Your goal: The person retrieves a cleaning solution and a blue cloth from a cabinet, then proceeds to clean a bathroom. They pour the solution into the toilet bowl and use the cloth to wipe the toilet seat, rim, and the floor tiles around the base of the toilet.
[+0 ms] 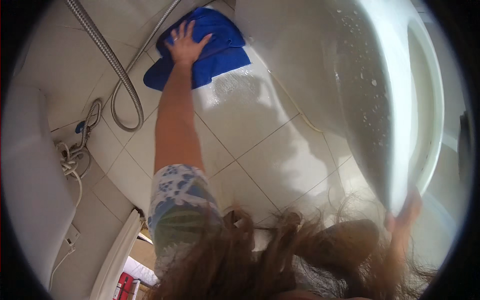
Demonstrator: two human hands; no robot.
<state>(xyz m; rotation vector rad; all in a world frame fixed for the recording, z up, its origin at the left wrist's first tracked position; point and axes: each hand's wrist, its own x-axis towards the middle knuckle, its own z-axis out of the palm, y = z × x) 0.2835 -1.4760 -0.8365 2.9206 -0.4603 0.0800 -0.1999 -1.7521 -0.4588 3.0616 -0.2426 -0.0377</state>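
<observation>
My left hand (186, 46) lies flat on a folded blue cloth (220, 62), fingers spread and palm down. The cloth rests on the tiled floor at the far side, close to the base of a white tub (360, 90). Beside the cloth, the floor tiles (232, 90) look wet and shiny. My right hand (406, 210) is at the near end of the tub's curved rim, its fingers wrapped over the edge. Hair hanging down hides part of my right arm. Water drops dot the tub's side.
A metal shower hose (107, 52) hangs and loops left of the cloth. White cords (72, 162) are bundled by the left wall, near a white fixture (30, 175). A thin pale cord or strip (295, 102) runs along the tub's base. A red object (123, 286) shows at lower left.
</observation>
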